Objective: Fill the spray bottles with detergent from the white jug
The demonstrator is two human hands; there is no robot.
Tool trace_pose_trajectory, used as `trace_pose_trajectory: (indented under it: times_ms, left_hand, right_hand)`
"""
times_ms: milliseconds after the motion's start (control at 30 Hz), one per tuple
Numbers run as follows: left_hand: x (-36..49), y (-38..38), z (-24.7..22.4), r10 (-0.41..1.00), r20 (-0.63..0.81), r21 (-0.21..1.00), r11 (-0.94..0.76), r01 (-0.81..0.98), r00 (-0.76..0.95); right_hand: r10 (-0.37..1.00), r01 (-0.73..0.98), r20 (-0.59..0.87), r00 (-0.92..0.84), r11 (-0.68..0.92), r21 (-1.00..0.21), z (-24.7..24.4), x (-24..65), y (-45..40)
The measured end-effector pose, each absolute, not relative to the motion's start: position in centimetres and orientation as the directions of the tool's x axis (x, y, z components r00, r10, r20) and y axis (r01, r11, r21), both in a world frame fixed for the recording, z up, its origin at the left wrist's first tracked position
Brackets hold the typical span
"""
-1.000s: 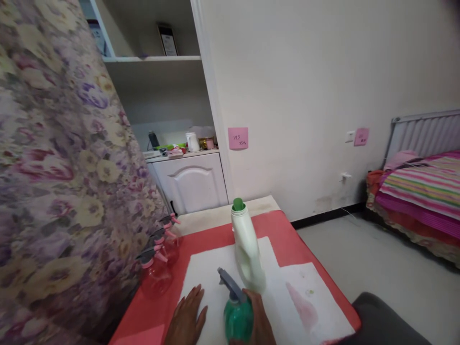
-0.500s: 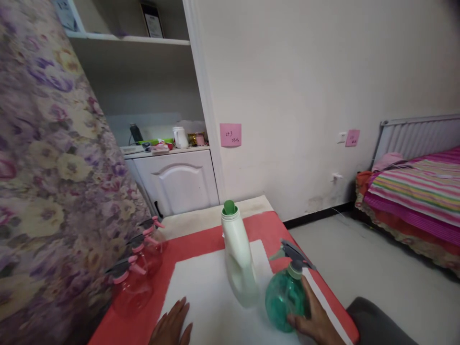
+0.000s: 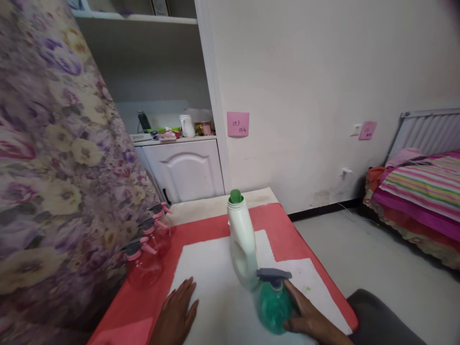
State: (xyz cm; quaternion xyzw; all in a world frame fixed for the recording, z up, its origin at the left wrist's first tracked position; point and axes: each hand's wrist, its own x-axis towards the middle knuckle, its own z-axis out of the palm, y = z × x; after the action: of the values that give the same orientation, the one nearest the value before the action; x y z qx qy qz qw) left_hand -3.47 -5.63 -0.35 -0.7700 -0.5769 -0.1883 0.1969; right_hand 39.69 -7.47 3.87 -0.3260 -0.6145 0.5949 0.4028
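My right hand [image 3: 305,314] is closed round the side of a green see-through spray bottle [image 3: 275,306] with a dark grey trigger head, which is slightly blurred. Just behind it stands a pale green detergent bottle [image 3: 241,239], uncapped, with a green spout in its neck. My left hand [image 3: 176,309] lies flat with fingers stretched on the white sheet [image 3: 212,273], holding nothing. Along the table's left side stand several clear spray bottles with pink collars, the nearest spray bottle [image 3: 143,270] fully in view.
A red cloth [image 3: 287,225] covers the table, and a second, stained white sheet [image 3: 312,282] lies at its right. The floral curtain [image 3: 53,167] hangs close by the left edge. A white cabinet [image 3: 187,172] stands behind; a bed [image 3: 424,191] is at right.
My right hand has moved the green spray bottle left, nearer the detergent bottle, and its trigger head has turned. My left hand stays on the sheet. The view has shifted slightly.
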Motion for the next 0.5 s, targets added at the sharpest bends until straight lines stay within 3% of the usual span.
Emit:
trace_pose_trajectory:
  times_ms: [133,233,367,500]
  left_hand:
    - [-3.3,-5.7,-0.2,0.792,0.546,-0.091,-0.269,0.959,0.274]
    - [-3.3,-5.7,-0.2,0.796,0.541,-0.089,-0.268,0.959,0.272]
    - [-3.2,-5.8,-0.2,0.823,0.505,-0.099,-0.243,0.965,0.259]
    - [-3.0,-5.8,0.1,0.829,0.501,-0.088,-0.239,0.967,0.250]
  right_hand:
    - [0.913,0.010,0.082,-0.400,0.094,-0.996,3.2,39.6,-8.2]
    - [0.964,-0.030,0.148,-0.221,0.145,-0.989,2.4,37.9,-9.1]
    - [0.973,0.206,0.212,0.092,0.190,-0.960,1.1,34.7,-10.1]
    - [0.943,0.325,0.275,0.188,0.205,-0.923,0.8,33.3,-10.4]
